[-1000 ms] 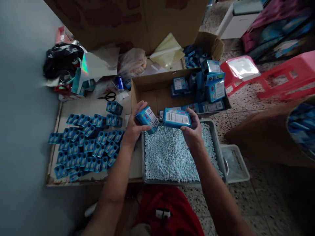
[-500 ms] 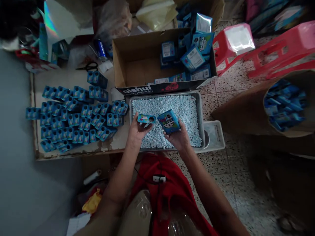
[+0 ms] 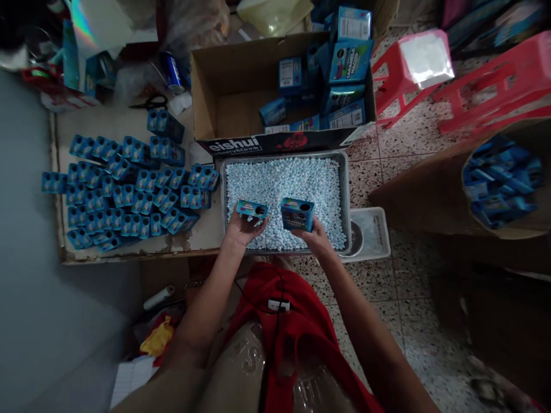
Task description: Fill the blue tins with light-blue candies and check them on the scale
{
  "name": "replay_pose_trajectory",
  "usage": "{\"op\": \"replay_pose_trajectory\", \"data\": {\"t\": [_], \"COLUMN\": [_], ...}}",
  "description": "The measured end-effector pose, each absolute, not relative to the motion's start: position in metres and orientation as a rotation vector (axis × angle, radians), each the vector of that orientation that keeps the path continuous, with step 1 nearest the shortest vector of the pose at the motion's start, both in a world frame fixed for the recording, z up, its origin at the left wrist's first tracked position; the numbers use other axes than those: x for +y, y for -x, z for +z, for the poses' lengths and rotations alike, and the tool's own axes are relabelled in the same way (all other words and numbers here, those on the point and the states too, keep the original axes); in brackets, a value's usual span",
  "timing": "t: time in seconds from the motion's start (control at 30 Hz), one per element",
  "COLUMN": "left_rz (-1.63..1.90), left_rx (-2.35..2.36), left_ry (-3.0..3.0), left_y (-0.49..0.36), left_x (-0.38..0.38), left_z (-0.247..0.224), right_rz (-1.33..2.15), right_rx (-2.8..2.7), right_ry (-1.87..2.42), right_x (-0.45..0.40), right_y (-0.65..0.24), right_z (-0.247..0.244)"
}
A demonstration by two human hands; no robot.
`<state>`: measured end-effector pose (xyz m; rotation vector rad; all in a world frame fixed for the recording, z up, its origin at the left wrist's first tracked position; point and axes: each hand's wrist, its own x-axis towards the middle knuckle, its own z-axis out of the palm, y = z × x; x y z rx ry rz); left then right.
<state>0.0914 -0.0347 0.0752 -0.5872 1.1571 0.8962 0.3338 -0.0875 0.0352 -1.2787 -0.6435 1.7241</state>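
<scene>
Dim and Gray in Here

From far off, I see a gray-blue wall [image 3: 38, 287] left of the table [image 3: 209, 232]. Right of the table are speckled floor tiles [image 3: 419, 330] and a red stool [image 3: 394, 74]. The light is weak.

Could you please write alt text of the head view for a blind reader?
A person's left hand holds one blue box and the right hand another, above a tray of small pale pieces. Similar boxes crowd the table on the left; a cardboard box stands behind the tray.
</scene>
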Motion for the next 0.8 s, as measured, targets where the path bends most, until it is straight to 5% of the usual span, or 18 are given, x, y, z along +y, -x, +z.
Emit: {"op": "replay_pose_trajectory", "data": {"t": [0.5,0.8], "left_rz": [0.842,0.725], "left_rx": [1.153,1.065], "left_ry": [0.619,0.57], "left_y": [-0.115,-0.127], "left_x": [-0.032,-0.048], "left_z": [0.067,0.049], "right_rz": [1.228,1.519], "right_rx": [-0.877,-1.112], "right_ry": [1.589,1.291], "right_x": [-0.071,-0.06], "right_y": [-0.322,-0.295], "right_z": [0.013,0.032]}}
